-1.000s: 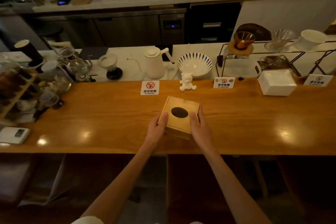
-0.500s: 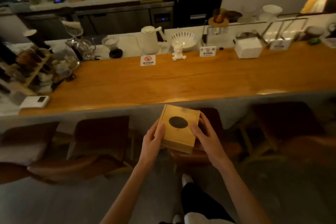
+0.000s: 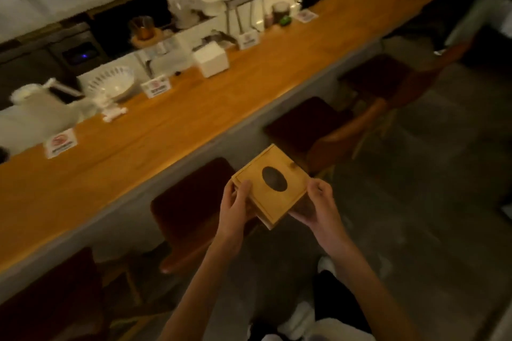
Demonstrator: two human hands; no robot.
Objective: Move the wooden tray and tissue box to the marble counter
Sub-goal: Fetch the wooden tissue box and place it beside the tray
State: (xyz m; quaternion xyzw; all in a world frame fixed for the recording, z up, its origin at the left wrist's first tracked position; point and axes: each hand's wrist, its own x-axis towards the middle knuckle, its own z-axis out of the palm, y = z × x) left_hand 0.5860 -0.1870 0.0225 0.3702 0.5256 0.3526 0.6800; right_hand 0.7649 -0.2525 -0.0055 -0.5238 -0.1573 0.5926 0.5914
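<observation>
You hold the tissue box [image 3: 273,185] off the bar top [image 3: 177,130], left hand [image 3: 235,209] at its left edge, right hand [image 3: 318,209] at its right, stool [image 3: 191,210] below, square box [image 3: 212,59] and bowl [image 3: 112,83] along the bar's far side.

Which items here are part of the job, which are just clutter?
Job:
- wooden tissue box, held off the counter
- left hand and right hand, gripping its sides

Clutter:
- white box on the wooden bar counter
- striped bowl
- white kettle
- sign cards
- stools
</observation>
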